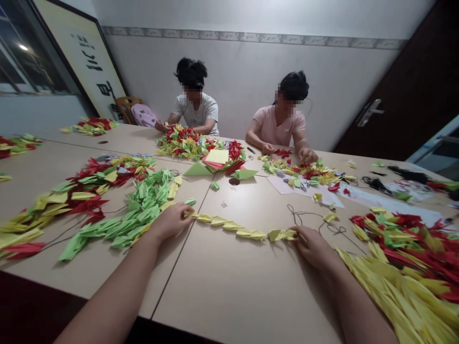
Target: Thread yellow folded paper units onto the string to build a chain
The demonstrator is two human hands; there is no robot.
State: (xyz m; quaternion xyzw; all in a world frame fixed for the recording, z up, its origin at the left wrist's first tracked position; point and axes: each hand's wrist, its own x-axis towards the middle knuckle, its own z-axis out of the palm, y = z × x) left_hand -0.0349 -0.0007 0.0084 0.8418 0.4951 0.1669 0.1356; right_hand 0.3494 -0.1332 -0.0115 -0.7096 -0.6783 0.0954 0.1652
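A strand of folded yellow paper pieces (229, 225) stretches between my two hands, sagging slightly just over the table. My left hand (172, 220) pinches its left end; my right hand (313, 246) grips the right end, with fingertips partly hidden behind the paper. A dark cord (299, 215) loops on the table beyond my right hand. Left of my left hand lies a heap of green folded paper strands (125, 215). Close to my right forearm spreads a bundle of yellow folded paper strands (398, 291).
Two people sit across the table (229, 286), their hands among folded paper pieces. Mixed red, green and yellow piles (186, 143) lie in the middle and at both sides. Square paper sheets (217, 156) are stacked near a round table hole (234, 182). Black cords (376, 184) lie far right.
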